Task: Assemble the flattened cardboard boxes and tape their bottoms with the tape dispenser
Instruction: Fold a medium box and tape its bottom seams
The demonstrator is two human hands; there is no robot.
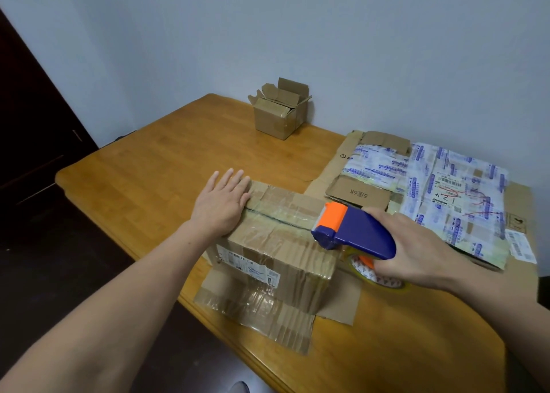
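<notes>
Head view looks down on a wooden table (148, 166) set against a pale wall (327, 35). Flattened cardboard boxes (446, 190), covered in printed tape and labels, lie stacked on its right side. At the near middle stands the assembled box (279, 244), bottom turned up, with loose flaps spread on the table beneath it and a shipping label on its near face. A strip of clear tape (279, 214) runs along the seam of its closed flaps. A small open box (278, 116) sits far back, well apart from the rest. The blue and orange tape dispenser (354, 232) rests its head on the right end of that seam, its roll hanging past the box's right edge. The right hand (416, 253) wraps its fingers round the dispenser's handle. The left hand (221, 202) lies flat, fingers straight, pressing the box's left end.
</notes>
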